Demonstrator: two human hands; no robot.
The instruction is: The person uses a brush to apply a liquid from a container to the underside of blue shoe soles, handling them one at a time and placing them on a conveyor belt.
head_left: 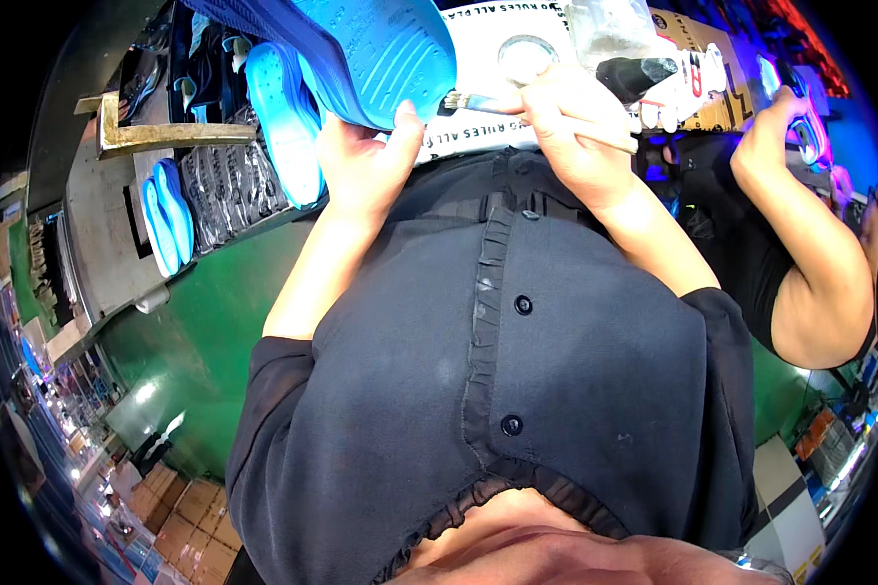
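Observation:
My left hand [369,168] is closed on the edge of a blue slide sandal [390,49], its thumb on the light blue inner face. A darker blue strap or side band runs along the sandal's left. In my right hand [578,132] is a small flat brush [480,101] with a pale wooden handle. Its dark bristles are close to the sandal's right edge; whether they touch it I cannot tell. Just beyond that hand, a small round dish [527,57] rests on a white printed sheet [483,136]. Another light blue sandal [281,117] lies left of my left hand.
A smaller-looking blue pair [169,216] sits at the bench's left beside plastic-wrapped dark pieces [229,190] and a metal bracket [171,138]. A clear container [610,29] and a black cone-shaped object [636,76] stand at right. A co-worker's arm [800,214] holds a purple-lit item [808,127].

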